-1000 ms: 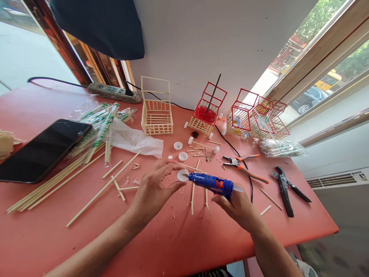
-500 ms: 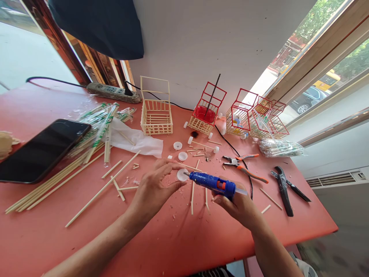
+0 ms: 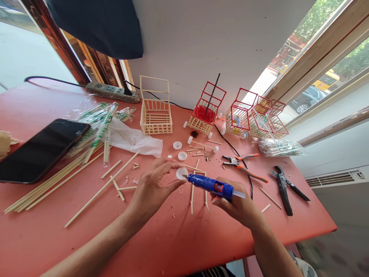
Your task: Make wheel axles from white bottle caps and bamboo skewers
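Observation:
Between the thumb and index finger of my left hand point(image 3: 154, 181) is a round white bottle cap point(image 3: 181, 173). My right hand point(image 3: 236, 202) is wrapped round a blue hot glue gun point(image 3: 210, 184), a clear glue stick poking from its back end. The gun's nozzle points left and meets the cap's right side; whether it touches cannot be made out. Below the gun lies a small frame of thin wooden sticks point(image 3: 192, 198), partly hidden by it. Two more white caps, the nearer cap point(image 3: 182, 156) and the farther cap point(image 3: 177, 145), rest beyond my left fingers.
Several small stick carts stand along the wall, among them a plain cart point(image 3: 156, 119) and a red-topped cart point(image 3: 206, 113). Pliers point(image 3: 245, 167) and cutters point(image 3: 284, 188) lie at right. At left are a phone point(image 3: 43, 150), chopsticks point(image 3: 54, 182) and a power strip point(image 3: 112, 92).
The glue gun has shifted slightly left and turned a little in my right hand, its nozzle now closer over the cap. My left hand has barely moved.

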Available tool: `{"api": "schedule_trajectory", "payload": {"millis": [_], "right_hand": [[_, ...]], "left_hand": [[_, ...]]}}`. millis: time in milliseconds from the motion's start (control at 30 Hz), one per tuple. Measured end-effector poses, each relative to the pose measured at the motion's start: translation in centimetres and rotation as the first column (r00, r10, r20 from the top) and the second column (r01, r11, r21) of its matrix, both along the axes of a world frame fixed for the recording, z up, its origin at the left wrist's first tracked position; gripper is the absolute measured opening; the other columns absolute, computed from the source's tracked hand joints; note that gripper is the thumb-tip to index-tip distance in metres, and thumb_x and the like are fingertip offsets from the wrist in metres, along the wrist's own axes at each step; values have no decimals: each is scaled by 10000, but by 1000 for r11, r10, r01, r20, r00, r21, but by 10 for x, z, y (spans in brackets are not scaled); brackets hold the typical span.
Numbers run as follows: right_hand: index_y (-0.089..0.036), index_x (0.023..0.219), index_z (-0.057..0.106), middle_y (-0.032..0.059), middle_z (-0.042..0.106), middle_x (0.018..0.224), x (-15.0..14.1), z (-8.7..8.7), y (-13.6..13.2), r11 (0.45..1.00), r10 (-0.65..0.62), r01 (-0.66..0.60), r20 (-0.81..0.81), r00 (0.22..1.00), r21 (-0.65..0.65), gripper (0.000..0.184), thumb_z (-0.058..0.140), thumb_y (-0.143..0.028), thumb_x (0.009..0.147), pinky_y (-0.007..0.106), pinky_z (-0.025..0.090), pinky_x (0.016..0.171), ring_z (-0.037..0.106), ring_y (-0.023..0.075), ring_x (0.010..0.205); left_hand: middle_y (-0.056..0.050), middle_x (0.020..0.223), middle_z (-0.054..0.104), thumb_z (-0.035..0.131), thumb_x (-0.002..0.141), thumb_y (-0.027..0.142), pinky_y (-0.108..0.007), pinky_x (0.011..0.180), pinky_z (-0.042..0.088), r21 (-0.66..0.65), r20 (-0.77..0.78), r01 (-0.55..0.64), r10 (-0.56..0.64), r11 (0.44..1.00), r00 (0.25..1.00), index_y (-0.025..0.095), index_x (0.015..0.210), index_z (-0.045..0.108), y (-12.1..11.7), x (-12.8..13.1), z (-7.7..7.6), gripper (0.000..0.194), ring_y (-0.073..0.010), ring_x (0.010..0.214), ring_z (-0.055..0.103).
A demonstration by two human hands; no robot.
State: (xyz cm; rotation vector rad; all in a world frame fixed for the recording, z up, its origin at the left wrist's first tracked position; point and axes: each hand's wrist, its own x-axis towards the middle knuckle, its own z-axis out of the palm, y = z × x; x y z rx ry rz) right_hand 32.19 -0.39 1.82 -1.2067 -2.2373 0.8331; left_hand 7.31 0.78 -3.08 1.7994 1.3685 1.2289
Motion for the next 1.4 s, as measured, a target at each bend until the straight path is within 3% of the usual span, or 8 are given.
{"api": "schedule_trajectory", "payload": {"millis": [200, 1400], "right_hand": [[-189, 808, 597, 33, 639, 724, 0, -3, 0, 999, -52, 52, -10, 999, 13, 459, 509, -613, 964, 251, 417, 571, 570, 151, 620], [-195, 838, 587, 16, 630, 741, -1, -8, 0, 999, -33, 34, -20, 999, 35, 396, 523, -558, 982, 239, 402, 584, 558, 136, 624]], "left_hand": [[-40, 1045, 679, 714, 864, 320, -397, 913, 524, 12, 2, 13, -13, 1000, 1000, 254, 1053, 712, 0, 0, -1, 200, -241, 988, 646], [-50, 1080, 675, 774, 817, 205, -372, 929, 527, 72, -15, 34, -34, 997, 999, 231, 1064, 724, -1, 1, -5, 254, -235, 1033, 647]]}}
